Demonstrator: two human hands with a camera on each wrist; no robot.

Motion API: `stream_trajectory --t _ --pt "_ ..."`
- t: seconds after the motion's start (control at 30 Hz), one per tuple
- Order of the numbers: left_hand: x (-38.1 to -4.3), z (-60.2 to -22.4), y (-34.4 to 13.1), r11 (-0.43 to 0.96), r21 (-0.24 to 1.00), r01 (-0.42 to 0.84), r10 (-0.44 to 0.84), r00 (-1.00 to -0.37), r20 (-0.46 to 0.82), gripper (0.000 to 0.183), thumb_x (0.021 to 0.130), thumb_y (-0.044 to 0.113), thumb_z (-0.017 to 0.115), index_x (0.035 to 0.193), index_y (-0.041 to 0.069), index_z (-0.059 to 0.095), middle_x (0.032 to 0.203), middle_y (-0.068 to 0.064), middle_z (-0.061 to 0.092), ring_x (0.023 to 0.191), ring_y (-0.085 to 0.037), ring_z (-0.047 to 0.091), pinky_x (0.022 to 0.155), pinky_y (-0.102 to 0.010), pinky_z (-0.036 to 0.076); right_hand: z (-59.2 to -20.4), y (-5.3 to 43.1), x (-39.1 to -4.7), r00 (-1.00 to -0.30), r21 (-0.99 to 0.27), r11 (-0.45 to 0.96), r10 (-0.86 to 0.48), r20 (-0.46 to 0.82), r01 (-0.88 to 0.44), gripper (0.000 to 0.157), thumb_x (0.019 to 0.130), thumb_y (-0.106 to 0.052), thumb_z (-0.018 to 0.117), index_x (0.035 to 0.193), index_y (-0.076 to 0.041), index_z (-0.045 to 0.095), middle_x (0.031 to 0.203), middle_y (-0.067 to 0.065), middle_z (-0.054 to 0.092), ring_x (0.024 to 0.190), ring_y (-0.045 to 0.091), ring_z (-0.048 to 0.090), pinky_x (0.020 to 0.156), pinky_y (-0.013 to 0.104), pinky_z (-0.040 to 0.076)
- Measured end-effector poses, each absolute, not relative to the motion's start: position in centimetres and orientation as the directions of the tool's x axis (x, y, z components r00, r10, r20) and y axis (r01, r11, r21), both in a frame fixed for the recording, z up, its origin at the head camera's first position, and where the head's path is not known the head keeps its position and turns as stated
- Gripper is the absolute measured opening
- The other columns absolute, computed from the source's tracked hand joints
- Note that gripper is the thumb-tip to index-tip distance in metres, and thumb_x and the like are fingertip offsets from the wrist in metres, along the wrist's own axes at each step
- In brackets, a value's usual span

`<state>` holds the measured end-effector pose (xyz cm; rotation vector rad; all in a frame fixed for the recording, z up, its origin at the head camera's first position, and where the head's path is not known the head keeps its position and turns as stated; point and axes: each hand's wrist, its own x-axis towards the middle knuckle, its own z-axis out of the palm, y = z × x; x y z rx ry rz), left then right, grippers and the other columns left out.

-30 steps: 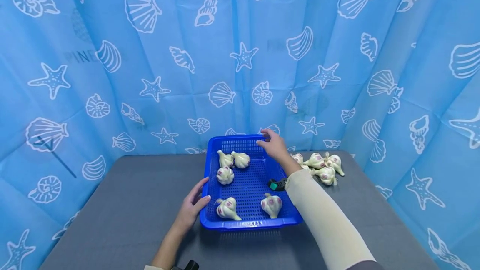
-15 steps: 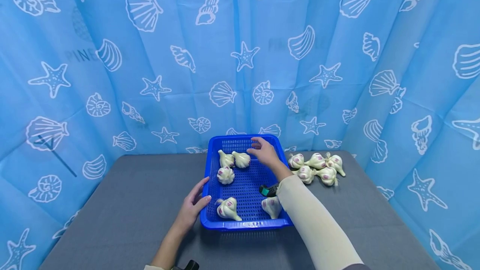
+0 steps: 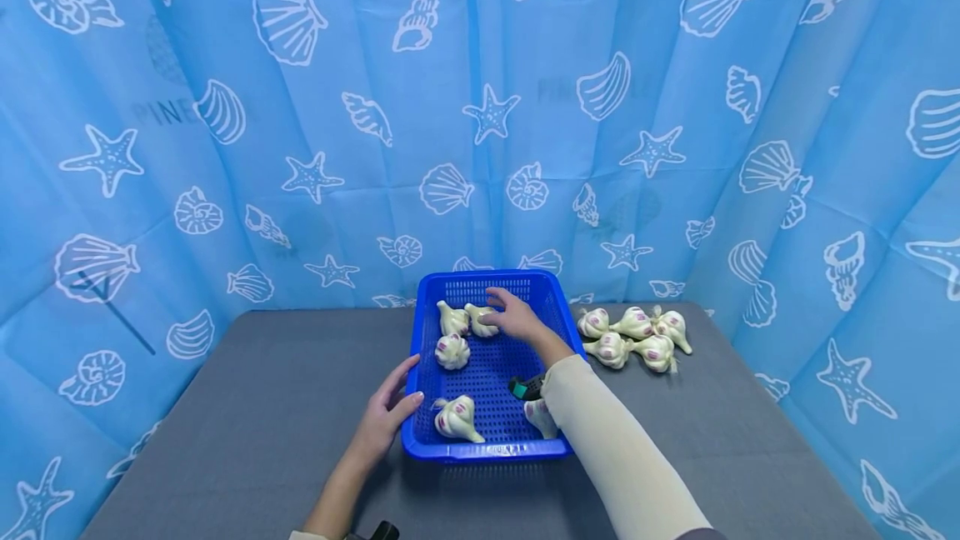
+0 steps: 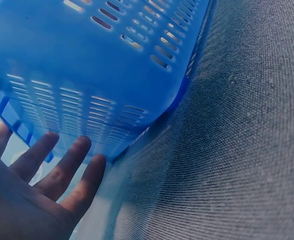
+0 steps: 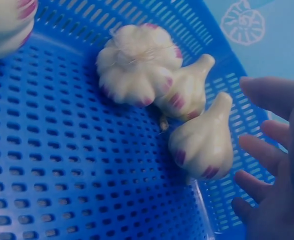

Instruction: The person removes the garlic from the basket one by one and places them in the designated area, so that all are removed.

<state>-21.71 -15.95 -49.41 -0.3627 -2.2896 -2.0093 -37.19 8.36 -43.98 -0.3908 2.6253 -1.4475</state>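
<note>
A blue perforated plastic basket (image 3: 491,394) holds several white garlic bulbs with purple marks. My right hand (image 3: 517,319) reaches over the basket's back part, fingers spread, its tips overlapping a garlic bulb (image 3: 478,325) in the head view. In the right wrist view a small gap shows between the fingers and that bulb, whose stem points up. Beside it are another bulb (image 3: 453,320) and a round one (image 3: 452,352). Against the basket's left side lies my left hand (image 3: 381,415), thumb at the rim and fingers extended along the outer wall.
Inside the basket's front, one bulb (image 3: 457,418) lies at left and another (image 3: 540,418) at right, partly behind my sleeve. A group of bulbs (image 3: 633,322) sits on the grey table (image 3: 285,407) right of the basket. A blue shell-patterned curtain (image 3: 390,207) encloses the back and sides.
My right hand has moved left from the basket's back right rim to the bulb at the back. More bulbs on the right show now. The left hand stays put.
</note>
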Motion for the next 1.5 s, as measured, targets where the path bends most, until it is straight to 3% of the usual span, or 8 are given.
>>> stream_trajectory --t 0.17,0.3,0.6,0.9,1.07,1.23,1.37,1.5 --pt "-21.6 -49.4 -16.0 0.107 0.967 0.232 0.131 -0.967 0.217 0.054 0.097 0.021 0.057 0.148 0.018 0.041 0.149 -0.023 0.037 0.126 -0.047 0.045 0.096 -0.06 0.042 -44.3 8.0 -36.8 -0.938 -0.816 0.548 -0.346 -0.02 -0.184 0.074 0.09 -0.017 0.067 0.152 -0.003 0.029 0.152 0.018 0.036 0.138 0.036 0.034 0.11 0.049 0.029" --pt "-21.6 -49.2 -16.0 0.112 0.966 0.233 0.13 -0.967 0.218 0.054 0.097 0.023 0.057 0.148 0.019 0.04 0.15 -0.022 0.037 0.127 -0.047 0.045 0.096 -0.061 0.041 -44.4 7.9 -36.7 -0.938 -0.796 0.572 -0.345 -0.012 -0.2 0.075 0.089 -0.018 0.067 0.152 -0.004 0.03 0.151 0.017 0.037 0.138 0.035 0.034 0.111 0.048 0.028" --pt "-21.6 -49.5 -16.0 0.108 0.969 0.224 0.131 -0.969 0.209 0.053 0.097 0.021 0.058 0.148 0.019 0.042 0.148 -0.023 0.038 0.126 -0.047 0.046 0.096 -0.06 0.043 -44.7 8.1 -36.7 -0.95 -0.693 0.67 -0.304 0.07 -0.266 0.061 0.084 -0.018 0.073 0.14 -0.008 0.052 0.135 0.017 0.055 0.128 0.039 0.043 0.106 0.055 0.031" --pt "-21.7 -49.5 -16.0 0.101 0.969 0.224 0.132 -0.969 0.211 0.053 0.097 0.02 0.057 0.148 0.019 0.041 0.15 -0.022 0.036 0.127 -0.048 0.044 0.095 -0.061 0.042 -45.0 8.1 -36.8 -0.957 -0.48 0.829 -0.271 0.104 -0.287 0.036 0.083 -0.031 0.077 0.117 -0.022 0.07 0.124 0.01 0.058 0.113 0.033 0.046 0.092 0.054 0.039" --pt "-21.8 -49.4 -16.0 0.115 0.968 0.222 0.128 -0.97 0.207 0.053 0.097 0.022 0.058 0.148 0.021 0.041 0.15 -0.022 0.037 0.127 -0.047 0.044 0.096 -0.061 0.041 -45.1 8.1 -37.0 -0.966 -0.471 0.844 -0.234 0.107 -0.257 0.027 0.083 -0.029 0.077 0.108 -0.019 0.071 0.117 0.008 0.062 0.112 0.032 0.049 0.092 0.053 0.04" --pt "-21.8 -49.4 -16.0 0.122 0.968 0.22 0.125 -0.971 0.205 0.054 0.098 0.022 0.057 0.149 0.019 0.04 0.15 -0.022 0.036 0.128 -0.047 0.043 0.096 -0.061 0.042 -44.9 8.1 -37.0 -0.979 -0.491 0.847 -0.193 0.071 -0.202 0.021 0.083 -0.024 0.078 0.096 -0.016 0.065 0.101 0.003 0.065 0.098 0.026 0.055 0.086 0.046 0.044" --pt "-21.8 -49.4 -16.0 0.128 0.967 0.222 0.121 -0.971 0.207 0.054 0.098 0.022 0.057 0.149 0.019 0.04 0.15 -0.022 0.036 0.128 -0.047 0.043 0.096 -0.061 0.041 -44.8 8.1 -36.9 -0.981 -0.501 0.845 -0.189 0.048 -0.187 0.021 0.082 -0.02 0.078 0.091 -0.015 0.059 0.09 0.001 0.061 0.084 0.022 0.055 0.077 0.042 0.046" --pt "-21.7 -49.3 -16.0 0.135 0.966 0.22 0.121 -0.971 0.204 0.053 0.098 0.022 0.057 0.148 0.02 0.041 0.15 -0.022 0.037 0.128 -0.047 0.043 0.097 -0.061 0.041 -44.8 8.2 -36.9 -0.978 -0.491 0.848 -0.205 0.042 -0.199 0.024 0.081 -0.017 0.08 0.091 -0.012 0.058 0.088 0.002 0.06 0.081 0.022 0.055 0.074 0.04 0.047"
